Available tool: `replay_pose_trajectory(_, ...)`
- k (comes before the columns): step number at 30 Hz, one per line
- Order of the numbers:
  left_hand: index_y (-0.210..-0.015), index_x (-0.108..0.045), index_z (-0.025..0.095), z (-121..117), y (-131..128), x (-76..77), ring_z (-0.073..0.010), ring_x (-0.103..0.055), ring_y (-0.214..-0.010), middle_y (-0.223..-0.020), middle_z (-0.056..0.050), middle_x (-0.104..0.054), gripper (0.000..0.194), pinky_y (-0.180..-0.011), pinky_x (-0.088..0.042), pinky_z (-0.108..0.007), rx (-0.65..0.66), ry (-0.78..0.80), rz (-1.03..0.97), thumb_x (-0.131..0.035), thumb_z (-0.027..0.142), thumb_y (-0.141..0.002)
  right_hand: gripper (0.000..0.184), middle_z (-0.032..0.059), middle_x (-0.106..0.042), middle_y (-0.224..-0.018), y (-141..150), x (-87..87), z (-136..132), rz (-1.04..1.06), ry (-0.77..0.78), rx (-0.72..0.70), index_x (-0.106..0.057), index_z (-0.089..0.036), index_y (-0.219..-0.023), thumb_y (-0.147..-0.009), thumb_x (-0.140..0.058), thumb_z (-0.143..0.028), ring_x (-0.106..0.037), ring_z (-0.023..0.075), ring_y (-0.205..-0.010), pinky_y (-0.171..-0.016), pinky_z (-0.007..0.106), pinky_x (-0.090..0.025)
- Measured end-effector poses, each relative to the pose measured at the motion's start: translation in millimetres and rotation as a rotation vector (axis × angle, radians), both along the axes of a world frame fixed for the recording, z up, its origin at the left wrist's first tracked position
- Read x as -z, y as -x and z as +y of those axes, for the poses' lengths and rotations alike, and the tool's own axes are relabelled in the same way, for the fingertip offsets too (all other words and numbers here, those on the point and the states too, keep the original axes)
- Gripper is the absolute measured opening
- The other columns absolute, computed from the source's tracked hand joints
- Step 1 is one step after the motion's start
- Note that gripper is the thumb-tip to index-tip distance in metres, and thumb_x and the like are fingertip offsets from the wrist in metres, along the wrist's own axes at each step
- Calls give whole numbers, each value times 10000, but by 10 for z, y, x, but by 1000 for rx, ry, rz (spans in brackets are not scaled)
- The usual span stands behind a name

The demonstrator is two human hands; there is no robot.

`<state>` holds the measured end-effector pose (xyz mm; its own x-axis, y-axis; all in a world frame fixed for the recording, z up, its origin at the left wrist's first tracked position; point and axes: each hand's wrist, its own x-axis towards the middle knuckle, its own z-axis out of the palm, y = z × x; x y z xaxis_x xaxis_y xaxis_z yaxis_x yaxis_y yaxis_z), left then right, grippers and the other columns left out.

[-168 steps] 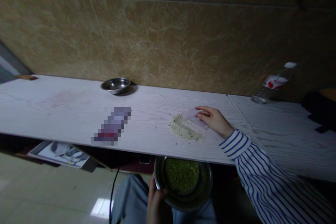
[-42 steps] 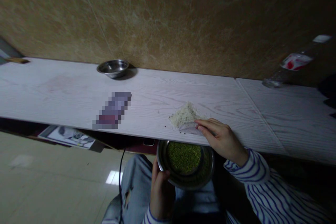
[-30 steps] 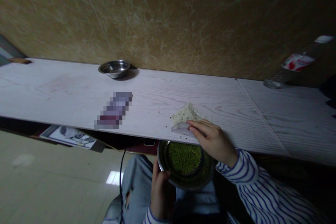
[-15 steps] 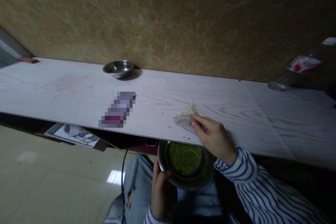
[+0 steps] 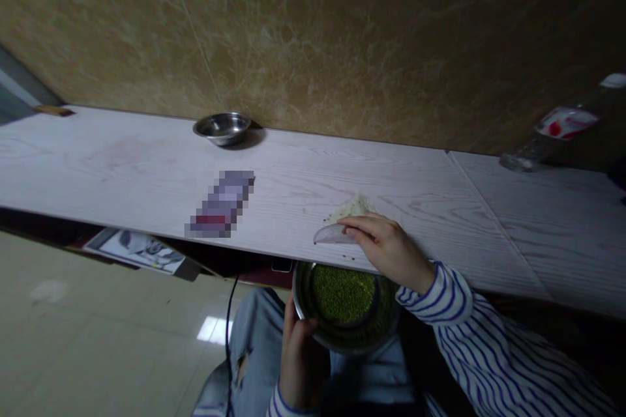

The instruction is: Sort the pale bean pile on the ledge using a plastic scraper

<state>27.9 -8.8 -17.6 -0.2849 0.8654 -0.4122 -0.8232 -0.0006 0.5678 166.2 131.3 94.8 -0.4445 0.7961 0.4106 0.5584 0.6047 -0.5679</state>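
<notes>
My right hand (image 5: 386, 244) pinches a curved, translucent pale scraper or plastic sheet (image 5: 334, 234) flat against the white wood-grain tabletop (image 5: 122, 169). Just behind that sheet lies a small heap of pale grains with green specks (image 5: 351, 209), and a few specks dot the table around it. My left hand (image 5: 300, 358) grips the rim of a steel bowl (image 5: 303, 313) below the table's front edge. The bowl rests over my lap and holds green mung beans (image 5: 342, 294). My right hand partly hides the bowl's far rim.
A small steel bowl (image 5: 222, 128) stands against the marble-patterned wall. A pixelated, blurred object (image 5: 220, 203) lies on the table. A plastic bottle with a red label (image 5: 567, 124) lies at the far right. A picture (image 5: 139, 251) and a black cable (image 5: 229, 332) lie below.
The pale grains, spread wide earlier, now form a smaller, tighter heap nearer the table's front edge. My right hand has moved over the bowl side, and the sheet now points left.
</notes>
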Motion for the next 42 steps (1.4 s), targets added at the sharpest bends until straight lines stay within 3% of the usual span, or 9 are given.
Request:
replay_pose_trajectory(8, -1278, -715, 287, 15, 17, -56, -333, -552, -1325, -1254, -56, -724, 551, -1141, -394, -459, -19, -5, 12, -680, 219, -733, 251, 68, -814, -1018, -221, -107, -90, 16, 46, 94, -794, -226, -1076, -929, -596, -177, -755, 220, -925, -846, 380, -612)
replay_pose_trajectory(23, -1294, -700, 282, -4, 33, -35, -338, -567, -1304, -1270, -59, -719, 575, -1108, -419, -453, -11, -15, 9, -700, 229, -722, 249, 78, -820, -1047, -416, 35, -129, 67, 44, 196, -801, -211, -1080, -918, -611, -213, -771, 233, -954, -842, 366, -632)
replay_pose_trajectory(27, -1286, -706, 288, -4, 23, -59, -323, -596, -1254, -1263, -60, -720, 560, -1036, -470, -423, -4, 15, 22, -695, 231, -729, 245, 64, -823, -1009, -371, 32, -186, 56, 68, 147, -806, -224, -1055, -916, -606, -198, -772, 220, -924, -841, 358, -632)
replay_pose_trajectory(35, -1196, -740, 284, -8, 54, -132, -331, -592, -1244, -1216, -60, -735, 532, -1050, -444, -442, 8, 14, 30, -732, 235, -666, 256, 72, -819, -1049, -370, 41, -121, 74, 20, 213, -798, -235, -1085, -922, -601, -215, -769, 237, -949, -830, 379, -633)
replay_pose_trajectory(42, -1145, -738, 274, -24, 143, -168, -325, -622, -1147, -1142, -59, -748, 513, -945, -494, -432, 19, 43, 43, -756, 249, -633, 273, 75, -814, -1045, 53, -24, -31, 24, 3, 42, -788, -201, -1109, -944, -582, -135, -753, 211, -958, -894, 380, -606)
